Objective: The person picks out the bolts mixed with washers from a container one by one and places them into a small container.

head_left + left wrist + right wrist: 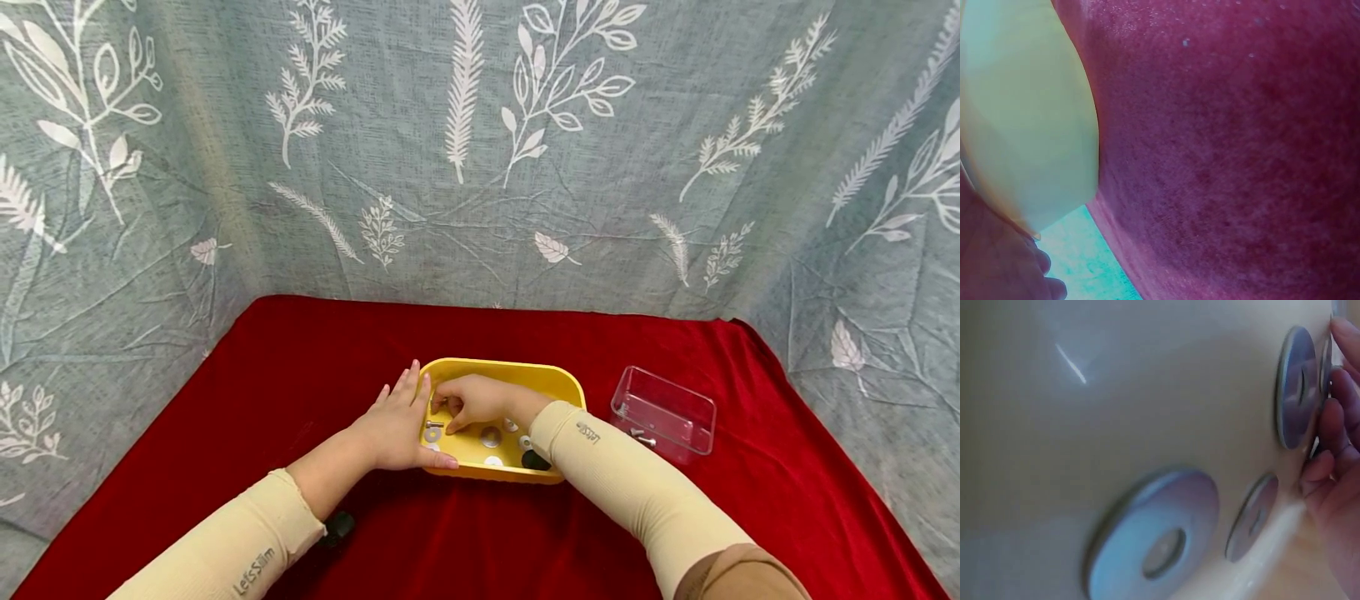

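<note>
A yellow bin [510, 364] stands on the red cloth, holding several flat metal washers [491, 437] and a small screw [435, 425]. My left hand [393, 425] rests against its left end, fingers extended, thumb along the front rim. In the left wrist view that hand [997, 259] touches the outside wall. My right hand [480, 398] reaches into the bin's left part, thumb and forefinger apart beside the screw. In the right wrist view its fingertips are close to washers standing out against the bin floor; a large washer [1129, 550] is nearer the camera.
A clear plastic box [667, 386] sits to the right, with a few screws [642, 438] near its front left. Something black [534, 460] lies in the bin's front right corner. Another black object [339, 527] lies by the left sleeve. A grey leaf-patterned curtain [420, 250] hangs behind.
</note>
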Action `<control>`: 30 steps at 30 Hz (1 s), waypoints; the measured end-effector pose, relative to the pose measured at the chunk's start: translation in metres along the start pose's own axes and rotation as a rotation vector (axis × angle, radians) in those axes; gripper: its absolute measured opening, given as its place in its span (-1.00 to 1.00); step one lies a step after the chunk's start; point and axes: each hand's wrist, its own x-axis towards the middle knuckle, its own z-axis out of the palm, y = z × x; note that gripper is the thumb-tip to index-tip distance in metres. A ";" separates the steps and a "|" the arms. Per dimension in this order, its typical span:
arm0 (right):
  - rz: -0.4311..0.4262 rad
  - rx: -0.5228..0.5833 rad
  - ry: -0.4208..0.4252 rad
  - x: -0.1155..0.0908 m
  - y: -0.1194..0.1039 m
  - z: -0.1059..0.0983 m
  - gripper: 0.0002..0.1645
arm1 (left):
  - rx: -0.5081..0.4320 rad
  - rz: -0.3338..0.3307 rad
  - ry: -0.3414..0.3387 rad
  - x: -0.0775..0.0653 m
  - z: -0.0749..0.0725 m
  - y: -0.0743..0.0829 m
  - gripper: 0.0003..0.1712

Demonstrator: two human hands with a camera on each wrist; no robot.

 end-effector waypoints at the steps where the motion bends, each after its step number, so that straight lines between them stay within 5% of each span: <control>1: -0.008 0.005 -0.001 0.000 -0.001 0.000 -0.63 | 0.001 0.003 0.000 0.000 0.000 0.000 0.50; 30: -0.052 -0.006 -0.106 0.003 -0.003 0.000 -0.68 | -0.018 0.002 -0.020 0.001 -0.004 0.001 0.48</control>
